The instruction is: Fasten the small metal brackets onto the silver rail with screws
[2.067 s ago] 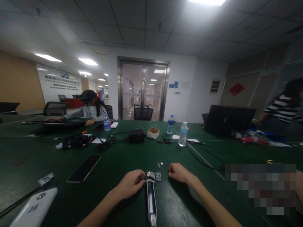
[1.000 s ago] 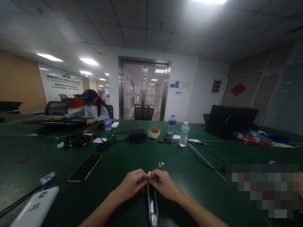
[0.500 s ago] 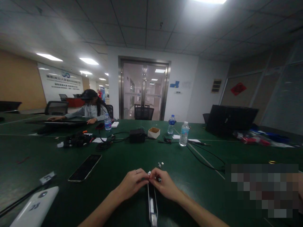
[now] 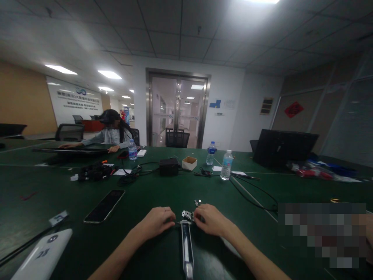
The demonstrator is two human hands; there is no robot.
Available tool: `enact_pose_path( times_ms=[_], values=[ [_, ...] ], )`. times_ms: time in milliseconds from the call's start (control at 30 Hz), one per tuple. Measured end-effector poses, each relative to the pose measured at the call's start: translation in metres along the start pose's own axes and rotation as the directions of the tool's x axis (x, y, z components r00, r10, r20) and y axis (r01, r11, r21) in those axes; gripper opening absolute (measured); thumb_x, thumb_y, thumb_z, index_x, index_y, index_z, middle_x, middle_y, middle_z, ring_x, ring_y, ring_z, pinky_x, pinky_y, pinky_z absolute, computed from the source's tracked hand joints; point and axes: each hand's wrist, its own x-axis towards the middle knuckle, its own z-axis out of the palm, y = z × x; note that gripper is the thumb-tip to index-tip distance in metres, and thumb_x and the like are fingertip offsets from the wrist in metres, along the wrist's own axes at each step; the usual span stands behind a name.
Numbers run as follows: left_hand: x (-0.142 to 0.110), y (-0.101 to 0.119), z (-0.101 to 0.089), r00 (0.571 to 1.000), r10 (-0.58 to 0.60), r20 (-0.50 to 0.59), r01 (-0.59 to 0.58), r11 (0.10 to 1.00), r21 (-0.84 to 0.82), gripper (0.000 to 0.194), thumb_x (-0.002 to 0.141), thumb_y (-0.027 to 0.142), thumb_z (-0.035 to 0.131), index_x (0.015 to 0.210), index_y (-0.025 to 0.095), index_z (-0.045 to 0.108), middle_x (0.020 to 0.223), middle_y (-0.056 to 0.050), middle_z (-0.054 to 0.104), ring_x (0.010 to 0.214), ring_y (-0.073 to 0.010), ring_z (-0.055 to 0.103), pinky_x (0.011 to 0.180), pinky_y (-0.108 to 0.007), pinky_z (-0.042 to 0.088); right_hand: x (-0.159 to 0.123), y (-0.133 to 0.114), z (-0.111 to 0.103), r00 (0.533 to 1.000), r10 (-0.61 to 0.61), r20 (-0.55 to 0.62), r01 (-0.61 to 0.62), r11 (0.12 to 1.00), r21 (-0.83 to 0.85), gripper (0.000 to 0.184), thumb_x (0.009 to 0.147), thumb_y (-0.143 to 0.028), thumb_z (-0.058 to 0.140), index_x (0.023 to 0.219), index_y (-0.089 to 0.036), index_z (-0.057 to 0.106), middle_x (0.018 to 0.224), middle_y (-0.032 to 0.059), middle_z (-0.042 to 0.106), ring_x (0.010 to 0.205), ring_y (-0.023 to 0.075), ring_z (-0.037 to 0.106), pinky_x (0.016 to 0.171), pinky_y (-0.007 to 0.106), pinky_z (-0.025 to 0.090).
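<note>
A long narrow metal frame [image 4: 187,245] with a dark middle lies on the green table, pointing away from me. Just beyond its far end sit small silvery metal pieces [image 4: 186,214]. My left hand [image 4: 157,222] is left of that end, thumb and fingers closed, with a thin dark bit showing between the fingertips and the frame; what it is stays unclear. On the other side, my right hand [image 4: 212,220] has its fingers curled down at the metal pieces, covering part of them; what they grip is hidden. Several tiny washers [image 4: 198,202] lie farther off.
A phone [image 4: 105,206] lies left, and a white device marked 28 [image 4: 43,254] is nearer. Farther back are a black box [image 4: 169,167], a small open box [image 4: 189,163], water bottles [image 4: 226,165], cables and a monitor [image 4: 284,147]. A person [image 4: 112,130] sits across the table.
My hands met over the frame's far end in the middle frames and have since parted. The left moved left, the right moved right to the metal pieces, uncovering the frame's end.
</note>
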Motion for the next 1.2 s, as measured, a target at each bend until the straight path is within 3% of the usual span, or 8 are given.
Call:
enact_pose_path(
  times_ms=[300,1200],
  values=[
    [0.002,0.004,0.004,1.0,0.011,-0.006,-0.011,1.0,-0.028,0.016,0.09,0.026,0.056,0.103,0.023,0.066,0.099,-0.001,0.065,0.087,-0.0172,0.06,0.074,-0.025,0.044,-0.001,-0.004,0.003,0.996,-0.029,0.085,0.026,0.999,0.038,0.012,0.082,-0.019,0.054,0.081,-0.018,0.065,0.079,0.0027,0.066,0.068,0.0136,0.056,0.064,0.023,0.038],
    [0.005,0.005,0.016,1.0,-0.022,-0.015,0.02,0.995,-0.101,0.02,0.094,0.029,0.056,0.108,0.022,0.068,0.099,-0.002,0.068,0.086,-0.0174,0.062,0.075,-0.026,0.044,0.0,-0.002,0.005,0.997,-0.021,0.076,0.015,0.996,0.085,0.012,0.084,-0.021,0.053,0.08,-0.017,0.065,0.078,0.0023,0.064,0.068,0.0127,0.055,0.063,0.022,0.037]
  ],
)
